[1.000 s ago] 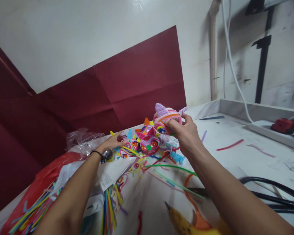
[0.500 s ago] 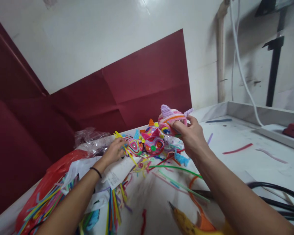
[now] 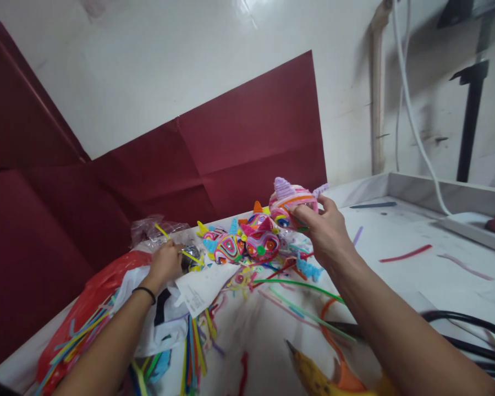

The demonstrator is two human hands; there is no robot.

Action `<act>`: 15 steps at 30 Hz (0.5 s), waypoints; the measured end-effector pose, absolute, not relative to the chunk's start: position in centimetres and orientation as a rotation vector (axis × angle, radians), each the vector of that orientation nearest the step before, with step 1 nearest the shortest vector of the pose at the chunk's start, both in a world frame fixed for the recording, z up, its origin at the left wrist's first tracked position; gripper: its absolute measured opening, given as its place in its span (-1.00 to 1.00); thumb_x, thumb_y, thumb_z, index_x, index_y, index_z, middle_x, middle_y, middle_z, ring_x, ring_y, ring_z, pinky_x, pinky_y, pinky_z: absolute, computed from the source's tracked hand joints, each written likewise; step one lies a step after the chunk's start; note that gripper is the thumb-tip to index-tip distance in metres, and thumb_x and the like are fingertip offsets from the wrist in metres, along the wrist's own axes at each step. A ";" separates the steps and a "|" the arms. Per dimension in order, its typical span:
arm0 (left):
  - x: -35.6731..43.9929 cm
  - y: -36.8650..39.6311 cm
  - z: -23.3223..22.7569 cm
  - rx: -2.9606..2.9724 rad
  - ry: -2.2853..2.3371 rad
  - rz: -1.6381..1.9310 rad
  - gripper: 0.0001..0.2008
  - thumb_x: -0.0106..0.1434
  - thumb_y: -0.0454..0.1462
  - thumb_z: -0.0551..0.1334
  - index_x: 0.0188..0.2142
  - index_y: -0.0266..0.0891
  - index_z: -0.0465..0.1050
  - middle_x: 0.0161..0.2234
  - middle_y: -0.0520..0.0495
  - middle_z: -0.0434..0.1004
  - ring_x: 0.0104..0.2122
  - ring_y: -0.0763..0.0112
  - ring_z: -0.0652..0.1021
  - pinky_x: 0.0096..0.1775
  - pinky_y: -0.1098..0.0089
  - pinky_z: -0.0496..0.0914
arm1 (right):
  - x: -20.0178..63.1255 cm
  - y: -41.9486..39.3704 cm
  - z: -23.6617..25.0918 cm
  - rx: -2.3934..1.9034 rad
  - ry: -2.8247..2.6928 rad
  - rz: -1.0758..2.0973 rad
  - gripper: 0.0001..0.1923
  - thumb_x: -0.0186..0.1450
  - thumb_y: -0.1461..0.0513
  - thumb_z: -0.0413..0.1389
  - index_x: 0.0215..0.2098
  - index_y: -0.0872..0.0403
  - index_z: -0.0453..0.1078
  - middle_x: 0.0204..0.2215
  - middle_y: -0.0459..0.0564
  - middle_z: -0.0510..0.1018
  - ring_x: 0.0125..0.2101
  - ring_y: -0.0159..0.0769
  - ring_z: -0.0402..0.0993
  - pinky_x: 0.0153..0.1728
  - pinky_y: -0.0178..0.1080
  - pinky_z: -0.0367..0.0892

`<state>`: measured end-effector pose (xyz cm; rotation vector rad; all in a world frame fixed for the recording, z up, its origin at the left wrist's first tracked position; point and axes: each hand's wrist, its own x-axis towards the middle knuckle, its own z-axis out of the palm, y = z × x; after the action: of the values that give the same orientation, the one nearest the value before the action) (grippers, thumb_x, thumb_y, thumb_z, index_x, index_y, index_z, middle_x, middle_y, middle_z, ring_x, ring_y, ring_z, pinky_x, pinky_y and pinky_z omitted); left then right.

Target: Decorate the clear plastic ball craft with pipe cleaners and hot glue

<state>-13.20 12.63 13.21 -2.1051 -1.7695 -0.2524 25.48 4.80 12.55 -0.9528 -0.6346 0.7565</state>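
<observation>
My right hand [image 3: 324,231] holds up a round pink pipe-cleaner ball [image 3: 291,202] with a lilac horn, above the white table [image 3: 396,275]. My left hand [image 3: 165,263] is closed around a yellow pipe cleaner [image 3: 177,247] to the left of the pile, next to a shiny dark object [image 3: 188,257]. Between the hands sit other bright pipe-cleaner figures [image 3: 243,242] with spiral eyes and pointed ears.
Loose pipe cleaners [image 3: 297,289] lie scattered across the table. A red bag [image 3: 78,313] of coloured pipe cleaners and clear plastic wrap [image 3: 148,231] lie left. A yellow glue gun [image 3: 322,377] lies near me. Black cables [image 3: 466,322] run right. Dark red paper [image 3: 231,143] leans on the wall.
My left hand closed on a yellow pipe cleaner by the figures and drew back to the left with it. My right hand keeps holding the pink ball up.
</observation>
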 end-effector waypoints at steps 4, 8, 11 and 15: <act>-14.5 13.0 13.3 -2.105 -1.897 -0.349 -0.64 0.13 -0.44 0.09 -0.17 -0.36 0.62 -0.25 -0.27 0.58 -0.19 0.05 0.58 -0.06 0.12 0.42 | 25.4 4.8 12.6 -0.946 -0.624 0.762 -0.17 -0.12 0.12 0.34 0.13 0.04 0.32 -0.21 -0.04 0.56 -0.25 -0.14 0.55 -0.27 -0.11 0.53; -12.8 12.3 13.6 -2.164 -1.901 -0.523 -0.67 0.11 -0.41 0.11 -0.22 -0.31 0.62 -0.24 -0.24 0.60 -0.18 0.08 0.57 0.01 0.11 0.41 | 25.6 5.0 12.4 -0.923 -0.640 0.752 -0.20 -0.11 0.12 0.33 0.12 0.02 0.33 -0.23 -0.06 0.55 -0.27 -0.16 0.55 -0.29 -0.13 0.54; -9.2 11.0 14.2 -2.247 -1.829 -0.722 -0.68 0.09 -0.39 0.13 -0.24 -0.27 0.62 -0.19 -0.23 0.60 -0.12 0.07 0.56 0.07 0.10 0.37 | 25.6 5.1 12.3 -0.911 -0.656 0.739 -0.20 -0.11 0.12 0.33 0.12 0.03 0.33 -0.22 -0.05 0.55 -0.26 -0.15 0.55 -0.30 -0.13 0.54; -1.6 8.4 14.0 -2.468 -1.677 -1.018 -0.72 0.16 -0.33 0.15 -0.22 -0.19 0.63 -0.19 -0.15 0.63 -0.10 0.15 0.57 0.04 0.19 0.41 | 25.6 5.0 12.5 -0.942 -0.638 0.743 -0.19 -0.11 0.11 0.34 0.12 0.03 0.33 -0.20 -0.03 0.56 -0.24 -0.13 0.56 -0.31 -0.13 0.54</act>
<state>-1.55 8.44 14.04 -2.4677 -1.6771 -1.0177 25.58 4.99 12.47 -0.9418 -0.6382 0.7431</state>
